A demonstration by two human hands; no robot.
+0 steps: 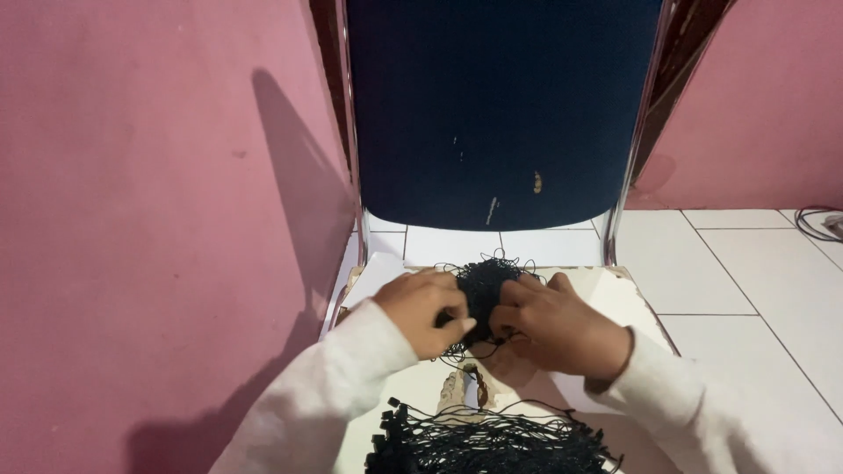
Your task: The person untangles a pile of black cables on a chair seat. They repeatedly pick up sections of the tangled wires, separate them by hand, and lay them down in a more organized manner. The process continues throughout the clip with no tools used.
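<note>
The black string bundle (481,294) sits upright between both hands, left hand (423,312) and right hand (553,325) pinching it from either side, equally near.

left hand (421,312) + right hand (549,320) | both gripping black string bundle (481,285) | over chair seat (615,294)

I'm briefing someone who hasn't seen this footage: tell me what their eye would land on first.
First, the two hands at centre: the left hand and right hand together pinch a tangled bundle of black strings over a pale board. Behind them rises a dark blue chair back between pink walls. At the bottom edge lies a larger pile of black looped cords.
</note>
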